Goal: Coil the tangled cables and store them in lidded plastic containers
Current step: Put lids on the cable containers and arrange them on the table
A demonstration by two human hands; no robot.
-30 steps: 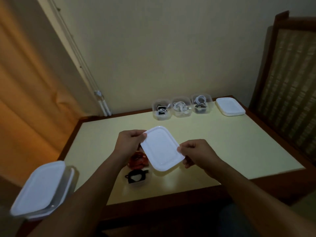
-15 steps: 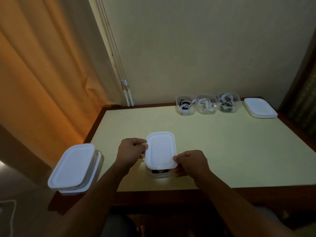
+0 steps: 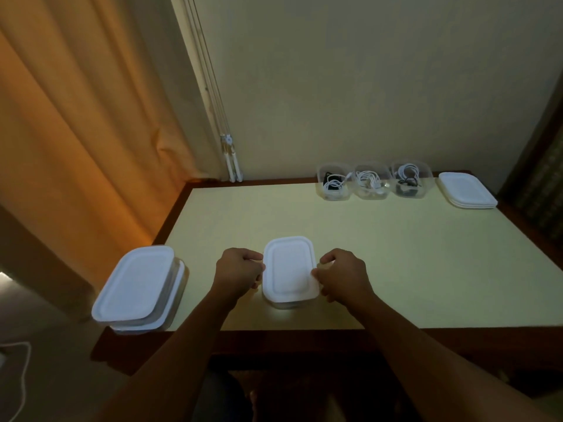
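A person at a pale yellow table with a dark wooden rim (image 3: 396, 254) fitted a white rectangular plastic lid (image 3: 288, 269) onto a small clear plastic container (image 3: 285, 304) that stood near the table's front edge, directly before them. The left hand (image 3: 239, 271) had its fingers curled against the lid's left long edge, and the right hand (image 3: 342, 274) pinched the right edge with thumb and fingers bent round the rim; neither held anything else. The lid lay flat and square over the container, so the step in hand appeared to be closing a filled box. The next move would likely call for even downward pressure round the rim until it seated, then setting the box aside. What lay inside was hidden beneath the lid. At the table's front left corner a stack of two lidded clear containers (image 3: 138, 287) sat slightly askew, seemingly overhanging the edge; their contents could not be made out. Along the far edge by the wall three open clear plastic tubs stood close together in a row. The left tub (image 3: 333, 181) held black and white cables, the middle tub (image 3: 371, 181) white cables, and the right tub (image 3: 409, 179) white cables over dark ones. Just to their right lay a stack of spare white lids (image 3: 467, 190), suggesting three more closures were left to do.
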